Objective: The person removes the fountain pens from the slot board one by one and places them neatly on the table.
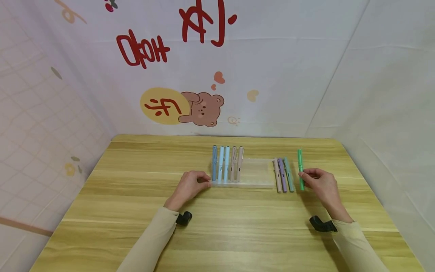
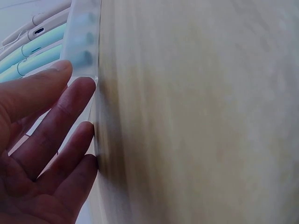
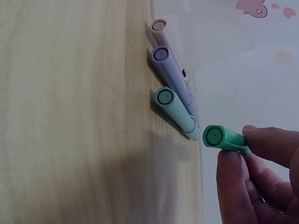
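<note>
My left hand (image 1: 192,186) pinches the near left corner of a clear plastic pen tray (image 1: 255,185) between thumb and forefinger. In the tray's left part several capped pens lie side by side: a grey-blue pen (image 1: 214,164), two light blue pens and two pinkish-taupe pens. The left wrist view shows the frosted tray end (image 2: 80,42) at the fingertips. On the right, my right hand (image 1: 322,185) holds a bright green pen (image 3: 219,136) between thumb and fingers, above the table. Left of it lie a sage green pen (image 3: 175,109), a purple pen (image 3: 170,72) and a pale pink pen (image 3: 163,32).
The wood-grain table (image 1: 231,230) stretches out in front of the tray. A white cloth backdrop (image 1: 278,75) with a printed bear and red characters rises at its far edge, with similar cloth on both sides. Each wrist wears a black camera mount (image 1: 184,218).
</note>
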